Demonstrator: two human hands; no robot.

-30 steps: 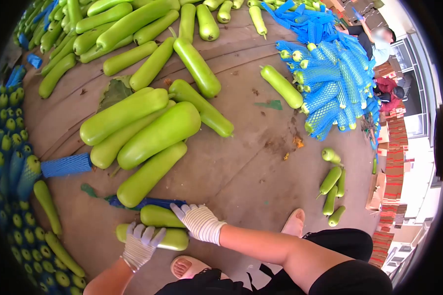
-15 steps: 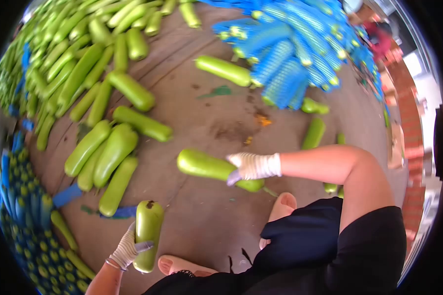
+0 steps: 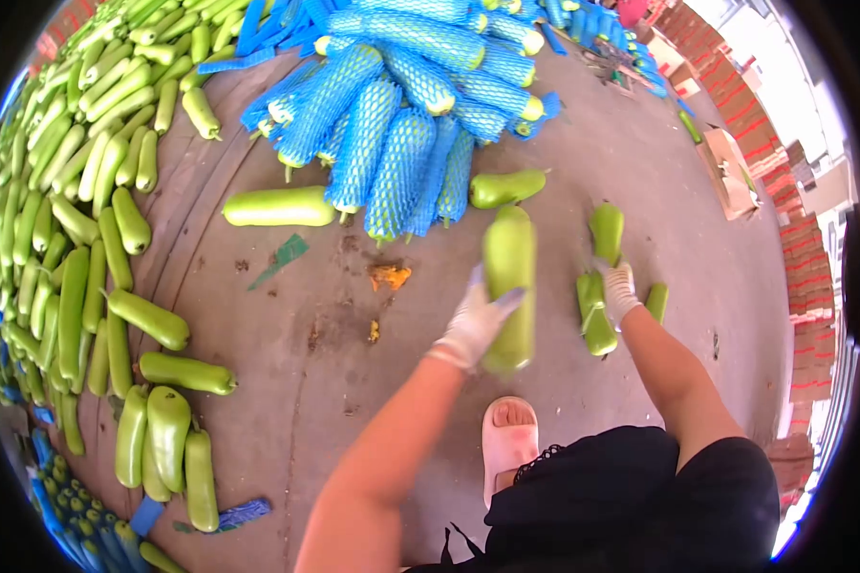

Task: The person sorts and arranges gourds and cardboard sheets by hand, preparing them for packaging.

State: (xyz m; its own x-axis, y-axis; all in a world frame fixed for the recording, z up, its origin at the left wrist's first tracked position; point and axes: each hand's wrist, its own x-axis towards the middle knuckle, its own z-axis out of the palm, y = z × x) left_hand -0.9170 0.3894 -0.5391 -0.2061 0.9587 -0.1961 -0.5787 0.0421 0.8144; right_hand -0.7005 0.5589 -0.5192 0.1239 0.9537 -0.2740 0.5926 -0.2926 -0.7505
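My left hand (image 3: 478, 320), in a whitish glove, grips a long green gourd (image 3: 509, 286) held upright above the floor, slightly blurred by motion. To the right, my gloved right hand (image 3: 619, 289) is at a small group of gourds (image 3: 594, 310) on the floor. Its fingers lie by the upper gourd (image 3: 607, 232) and are partly hidden, so its grip is unclear. Past my left hand, a loose gourd (image 3: 508, 188) rests beside a pile of gourds in blue mesh sleeves (image 3: 401, 162).
A large heap of bare gourds (image 3: 96, 172) covers the left side. Netted gourds (image 3: 81, 525) lie at the lower left. An orange scrap (image 3: 390, 277) and a green scrap (image 3: 282, 258) are on the floor. Stacked cartons (image 3: 736, 105) line the right, near an open box (image 3: 729, 172).
The view has turned right. My left hand has carried its gourd from the lower left toward the right-hand gourds. My right hand has moved from the middle gourd it held to the group at right.
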